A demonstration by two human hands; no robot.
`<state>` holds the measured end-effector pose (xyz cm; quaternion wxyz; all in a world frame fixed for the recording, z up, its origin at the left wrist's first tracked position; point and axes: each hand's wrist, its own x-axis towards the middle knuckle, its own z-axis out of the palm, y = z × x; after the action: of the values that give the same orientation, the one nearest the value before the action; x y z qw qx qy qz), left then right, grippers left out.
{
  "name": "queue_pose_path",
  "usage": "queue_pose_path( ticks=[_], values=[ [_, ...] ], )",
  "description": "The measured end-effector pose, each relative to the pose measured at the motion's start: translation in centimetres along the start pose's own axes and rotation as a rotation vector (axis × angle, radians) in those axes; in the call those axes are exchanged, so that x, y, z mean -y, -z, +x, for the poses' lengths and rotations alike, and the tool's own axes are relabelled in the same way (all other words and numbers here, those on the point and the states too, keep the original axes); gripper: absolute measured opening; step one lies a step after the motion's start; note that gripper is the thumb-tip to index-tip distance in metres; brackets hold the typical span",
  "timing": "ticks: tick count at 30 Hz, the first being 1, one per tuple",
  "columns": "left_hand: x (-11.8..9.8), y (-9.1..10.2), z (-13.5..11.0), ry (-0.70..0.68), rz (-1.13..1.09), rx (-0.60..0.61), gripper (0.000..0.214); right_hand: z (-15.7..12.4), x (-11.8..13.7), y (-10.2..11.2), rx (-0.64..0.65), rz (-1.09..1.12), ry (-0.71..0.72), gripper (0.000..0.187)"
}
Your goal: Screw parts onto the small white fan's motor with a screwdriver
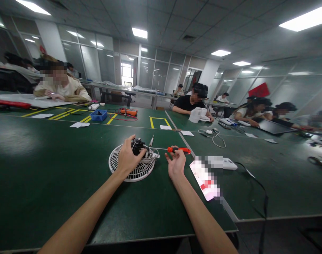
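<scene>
A white round fan grille (124, 169) lies flat on the green table (44, 169). On it sits a small black motor part (138, 145) with white wires. My left hand (128, 158) is closed around that black part from the left. My right hand (176, 163) holds a screwdriver with an orange handle (179, 150); its shaft points left toward the black part. A second small screwdriver (151, 140) lies just behind the grille.
A white blurred card or phone (205, 178) and a white box with a black cable (228, 164) lie to my right. A blue tray (99, 115), an orange meter (128, 112) and paper slips sit farther back. Several people sit at the tables behind.
</scene>
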<state>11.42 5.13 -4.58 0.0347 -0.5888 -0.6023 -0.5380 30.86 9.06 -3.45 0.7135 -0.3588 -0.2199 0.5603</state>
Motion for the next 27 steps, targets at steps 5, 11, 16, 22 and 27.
queue_pose_path(
  ticks=[5, 11, 16, 22, 27],
  values=[
    [0.1, -0.1, -0.1, -0.003, 0.011, -0.014, 0.067, 0.3, -0.2, -0.1, -0.018, -0.083, 0.028, 0.028],
    [-0.1, 0.0, -0.1, 0.006, 0.018, -0.018, 0.067, 0.5, -0.5, 0.0, -0.031, -0.153, 0.118, 0.045],
    [-0.3, 0.1, -0.2, 0.0, 0.026, -0.013, 0.064, 0.1, -0.3, -0.2, 0.003, -0.14, 0.083, 0.045],
    [-0.4, 0.2, -0.1, -0.009, 0.02, -0.006, 0.061, -0.4, 0.4, -0.7, 0.042, 0.003, -0.053, 0.021],
    [-0.3, 0.1, -0.1, -0.01, 0.013, -0.006, 0.062, -0.1, 0.4, -0.6, 0.082, -0.068, 0.008, 0.018]
  ],
)
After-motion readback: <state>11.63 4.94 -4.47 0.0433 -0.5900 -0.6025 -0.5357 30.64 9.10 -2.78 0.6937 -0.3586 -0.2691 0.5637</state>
